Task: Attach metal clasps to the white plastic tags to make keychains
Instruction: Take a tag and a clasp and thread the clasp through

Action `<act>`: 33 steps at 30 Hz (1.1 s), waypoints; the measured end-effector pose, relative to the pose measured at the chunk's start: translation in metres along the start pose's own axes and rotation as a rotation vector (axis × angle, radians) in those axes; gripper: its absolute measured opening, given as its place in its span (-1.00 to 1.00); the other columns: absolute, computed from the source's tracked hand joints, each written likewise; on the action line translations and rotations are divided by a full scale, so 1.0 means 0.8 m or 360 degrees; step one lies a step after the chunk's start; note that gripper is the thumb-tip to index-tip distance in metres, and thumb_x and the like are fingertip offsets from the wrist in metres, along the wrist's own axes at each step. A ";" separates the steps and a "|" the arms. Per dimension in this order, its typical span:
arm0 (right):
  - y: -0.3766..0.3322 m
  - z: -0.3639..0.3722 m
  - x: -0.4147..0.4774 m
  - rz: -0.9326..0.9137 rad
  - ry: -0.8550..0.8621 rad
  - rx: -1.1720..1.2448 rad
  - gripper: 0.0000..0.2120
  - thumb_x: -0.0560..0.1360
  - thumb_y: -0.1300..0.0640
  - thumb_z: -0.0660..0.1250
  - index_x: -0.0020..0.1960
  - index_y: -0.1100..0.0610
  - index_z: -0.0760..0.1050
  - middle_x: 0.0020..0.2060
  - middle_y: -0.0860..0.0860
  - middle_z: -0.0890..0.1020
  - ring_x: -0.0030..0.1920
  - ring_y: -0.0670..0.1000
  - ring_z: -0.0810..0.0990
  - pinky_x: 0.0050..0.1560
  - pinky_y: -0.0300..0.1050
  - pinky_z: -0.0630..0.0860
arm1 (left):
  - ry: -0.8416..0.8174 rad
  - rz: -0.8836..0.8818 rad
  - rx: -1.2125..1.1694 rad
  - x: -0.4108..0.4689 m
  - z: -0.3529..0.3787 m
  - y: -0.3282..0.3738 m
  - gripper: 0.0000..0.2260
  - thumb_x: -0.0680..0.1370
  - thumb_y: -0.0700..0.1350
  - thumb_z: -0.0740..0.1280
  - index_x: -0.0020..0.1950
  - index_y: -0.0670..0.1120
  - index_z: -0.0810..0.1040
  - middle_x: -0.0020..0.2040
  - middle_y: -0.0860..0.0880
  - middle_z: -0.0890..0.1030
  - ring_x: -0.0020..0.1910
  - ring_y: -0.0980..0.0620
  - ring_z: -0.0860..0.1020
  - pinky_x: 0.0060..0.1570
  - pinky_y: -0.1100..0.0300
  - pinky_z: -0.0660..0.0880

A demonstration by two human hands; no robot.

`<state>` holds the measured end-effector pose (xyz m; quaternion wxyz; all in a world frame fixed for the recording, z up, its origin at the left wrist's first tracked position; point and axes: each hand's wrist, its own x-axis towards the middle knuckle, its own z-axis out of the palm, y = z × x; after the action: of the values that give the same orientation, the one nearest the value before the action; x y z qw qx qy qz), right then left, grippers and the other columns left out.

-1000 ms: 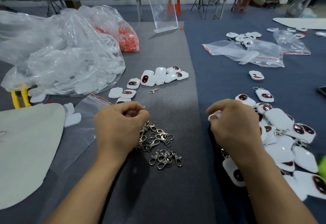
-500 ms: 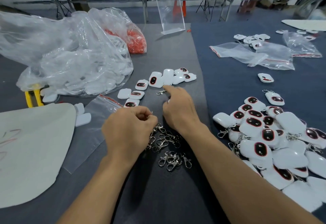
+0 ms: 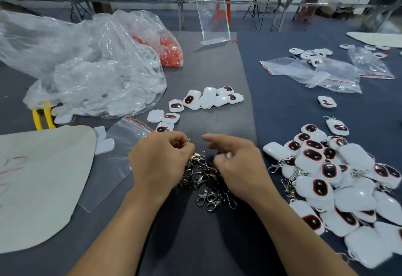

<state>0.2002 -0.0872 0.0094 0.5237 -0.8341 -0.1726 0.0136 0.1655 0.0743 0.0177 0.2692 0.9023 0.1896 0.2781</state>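
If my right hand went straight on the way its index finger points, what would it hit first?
Most likely your left hand: the index finger of your right hand points left, toward the left fingertips pinching a small metal clasp. Only bare gray mat lies between. Blur makes the height uncertain.

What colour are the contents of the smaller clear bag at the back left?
The contents are orange-red, seen through the bag, head view.
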 end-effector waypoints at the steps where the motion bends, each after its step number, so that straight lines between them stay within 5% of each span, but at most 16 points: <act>1: 0.003 -0.011 -0.009 0.0081 0.0163 0.0156 -0.53 0.32 0.17 0.23 0.06 -0.22 0.70 -0.14 -0.20 0.74 -0.19 -0.20 0.69 -0.16 -0.39 0.56 | -0.0007 0.0021 0.0006 -0.002 0.001 0.001 -0.91 0.31 0.12 0.33 -0.22 0.25 0.58 -0.36 0.41 0.54 -0.36 0.29 0.52 -0.41 0.33 0.31; 3: 0.008 -0.032 -0.020 0.0304 0.0386 0.0484 -0.63 0.29 0.17 0.22 -0.10 -0.09 0.74 -0.27 -0.02 0.73 -0.37 -0.04 0.64 -0.33 -0.16 0.57 | -0.0023 0.0064 0.0029 -0.006 0.004 0.002 -0.92 0.31 0.12 0.34 -0.23 0.21 0.59 -0.36 0.37 0.55 -0.38 0.25 0.52 -0.38 0.34 0.29; 7: 0.003 -0.059 -0.023 0.0708 0.0441 0.1007 -0.73 0.36 0.21 0.21 -0.45 0.17 0.59 -0.27 0.23 0.67 -0.46 0.05 0.44 -0.55 -0.19 0.25 | -0.0179 0.0209 0.0089 -0.010 0.014 0.006 -0.92 0.34 0.07 0.42 -0.30 0.12 0.57 -0.43 0.23 0.53 -0.38 0.28 0.48 -0.36 0.35 0.27; 11: -0.006 -0.065 -0.022 0.0888 0.0281 0.1519 -0.91 0.28 0.33 0.19 -0.26 0.25 0.46 -0.19 0.20 0.59 -0.36 0.02 0.44 -0.40 -0.16 0.28 | -0.0261 0.0323 0.0182 -0.013 0.016 0.014 -0.95 0.35 0.08 0.44 -0.28 0.15 0.60 -0.38 0.23 0.56 -0.37 0.22 0.45 -0.33 0.39 0.22; 12: -0.007 -0.066 -0.024 0.0867 0.0227 0.1550 -0.79 0.25 0.39 0.14 -0.19 0.27 0.48 -0.17 0.19 0.53 -0.32 0.02 0.42 -0.33 -0.14 0.29 | -0.0266 0.0359 0.0191 -0.014 0.015 0.016 -0.96 0.34 0.08 0.44 -0.27 0.16 0.62 -0.36 0.23 0.58 -0.34 0.22 0.47 -0.33 0.38 0.22; 16: 0.002 -0.064 -0.024 0.0790 0.0072 0.1290 -0.49 0.31 0.66 0.02 -0.06 0.25 0.58 -0.21 0.13 0.51 -0.23 0.04 0.50 -0.21 -0.22 0.44 | -0.0172 0.0630 0.0238 -0.024 0.014 0.028 -0.97 0.31 0.03 0.43 -0.29 0.10 0.65 -0.34 0.15 0.63 -0.31 0.08 0.56 -0.29 0.25 0.26; 20: 0.011 -0.057 -0.016 0.0652 0.0169 0.0893 -0.57 0.39 0.55 0.41 0.04 0.08 0.69 0.00 0.13 0.69 -0.02 0.07 0.65 0.04 -0.09 0.63 | -0.0172 0.0782 0.0237 -0.028 0.014 0.038 -0.98 0.30 -0.04 0.44 -0.33 0.05 0.63 -0.38 0.11 0.59 -0.34 0.07 0.52 -0.23 0.21 0.29; 26: 0.015 -0.054 -0.012 0.0417 0.0264 0.0507 -0.76 0.42 0.31 0.54 -0.05 0.03 0.62 -0.30 0.02 0.70 -0.43 -0.01 0.62 -0.40 -0.21 0.52 | -0.0548 0.0782 0.0102 -0.027 0.026 0.038 -0.89 0.34 0.07 0.38 -0.27 0.07 0.64 -0.41 0.14 0.45 -0.29 0.15 0.37 -0.25 0.30 0.17; 30: 0.020 -0.059 -0.014 0.0316 0.0106 0.0208 -0.79 0.46 0.27 0.50 -0.05 -0.02 0.64 -0.35 -0.01 0.67 -0.50 -0.10 0.53 -0.42 -0.25 0.44 | -0.0680 0.0702 -0.0054 -0.024 0.028 0.036 -0.87 0.35 0.09 0.36 -0.25 0.09 0.66 -0.40 0.13 0.46 -0.28 0.12 0.42 -0.25 0.25 0.29; 33: 0.023 -0.062 -0.015 0.0275 0.0034 0.0041 -0.67 0.51 0.24 0.42 0.14 -0.14 0.66 -0.40 -0.14 0.59 -0.43 -0.18 0.51 -0.31 -0.32 0.43 | -0.0746 0.0640 -0.0172 -0.023 0.025 0.036 -0.90 0.36 0.07 0.38 -0.25 0.12 0.68 -0.38 0.11 0.51 -0.27 0.11 0.47 -0.21 0.15 0.39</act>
<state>0.2040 -0.1408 0.0139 0.5330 -0.8392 -0.0942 0.0520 0.1688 0.0352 0.0131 0.2928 0.9457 -0.0749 0.1198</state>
